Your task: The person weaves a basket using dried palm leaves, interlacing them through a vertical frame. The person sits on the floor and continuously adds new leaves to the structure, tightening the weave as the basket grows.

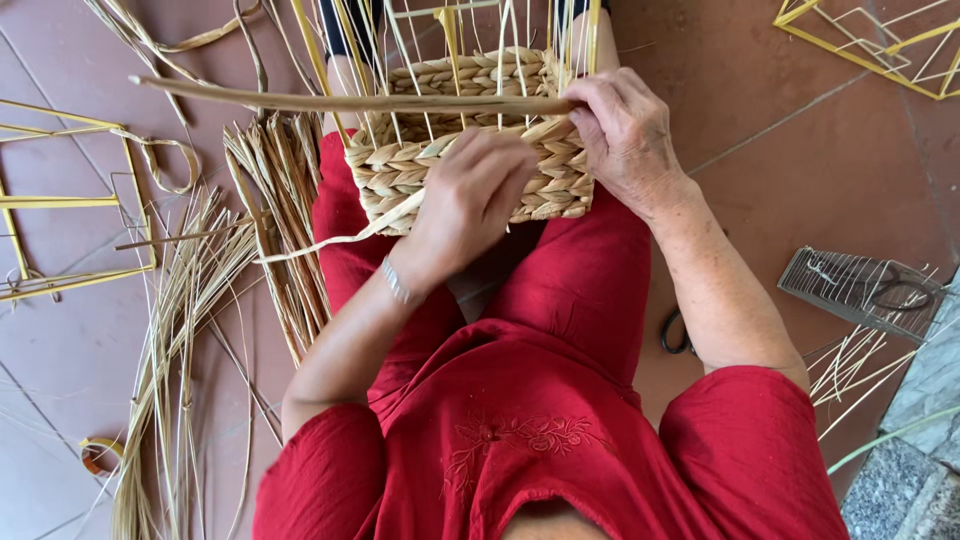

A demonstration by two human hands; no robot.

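A half-woven straw basket [400, 165] on a yellow wire frame [450, 20] rests on my lap, over red trousers. My left hand [470, 200] presses against its braided front wall, fingers curled on the weave, with a flat straw strand trailing off to the left below it. My right hand [625, 130] pinches the end of a long twisted straw strand [330, 100] that runs left across the top of the woven part.
Loose bundles of dried straw [190, 310] lie on the red tile floor at the left. Yellow wire frames [60, 200] sit far left and top right. A small wire cage [860, 290] and scissors [675, 335] lie at the right. A tape roll [100, 455] is bottom left.
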